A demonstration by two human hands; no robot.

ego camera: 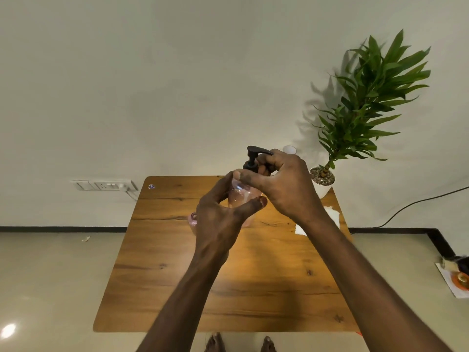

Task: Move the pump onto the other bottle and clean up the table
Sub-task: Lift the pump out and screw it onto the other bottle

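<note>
A clear pink-tinted bottle [239, 195] is held above the wooden table [157, 262] by my left hand [218, 217], whose fingers and thumb wrap its body. A black pump [253, 157] sits at the bottle's neck, and my right hand [281, 184] grips its collar from the right. A second pink bottle [192, 221] lies on the table behind my left hand, mostly hidden. Crumpled white tissue [332, 215] lies on the table's right side, partly covered by my right forearm.
A potted plant in a white pot [323, 180] stands at the table's far right corner. A white cup [289, 149] shows behind my right hand. A wall socket [104, 185] is at the left. A cable runs along the right wall. My bare feet show below the table edge.
</note>
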